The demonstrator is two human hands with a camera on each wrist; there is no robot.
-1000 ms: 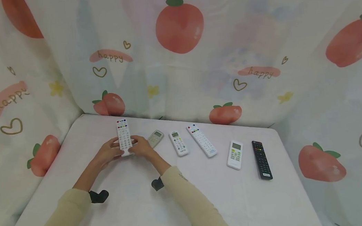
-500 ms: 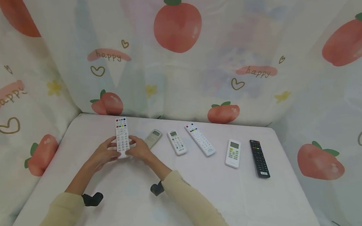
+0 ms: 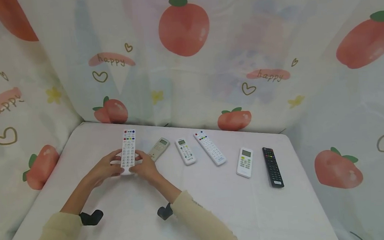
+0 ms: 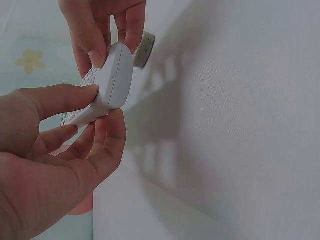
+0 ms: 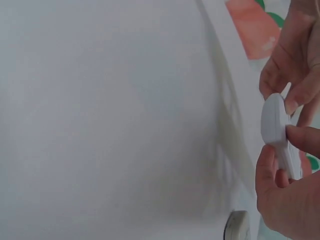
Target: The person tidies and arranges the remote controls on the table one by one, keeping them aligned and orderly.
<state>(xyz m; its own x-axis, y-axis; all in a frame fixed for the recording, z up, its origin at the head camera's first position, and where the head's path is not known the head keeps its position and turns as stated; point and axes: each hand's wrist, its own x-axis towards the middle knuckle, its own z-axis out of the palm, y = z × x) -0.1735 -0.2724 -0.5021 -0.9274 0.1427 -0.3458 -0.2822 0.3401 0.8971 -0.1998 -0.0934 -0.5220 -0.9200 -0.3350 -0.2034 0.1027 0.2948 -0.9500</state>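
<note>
Both hands hold a white remote control (image 3: 128, 149) with coloured buttons at its top, at the left of the table in the head view. My left hand (image 3: 104, 168) grips its left side near the lower end, thumb on the front and fingers behind. On the opposite side my right hand (image 3: 147, 168) pinches the same end. Seen from the left wrist, the remote's rounded end (image 4: 118, 75) is held above the table, its shadow falling on the cloth. A beige remote (image 3: 159, 148) lies just beyond the right hand's fingers.
Right of the beige remote, a small white remote (image 3: 185, 152) and a long white one (image 3: 210, 148) lie on the white-covered table (image 3: 213, 206). Farther right are another white remote (image 3: 245, 163) and a black one (image 3: 273, 167). A fruit-print curtain (image 3: 183, 84) surrounds the table's back and sides.
Both hands, still holding the white remote, have come slightly nearer the person and left in the head view. The whole scene has shifted a little left; the other remotes keep their places.
</note>
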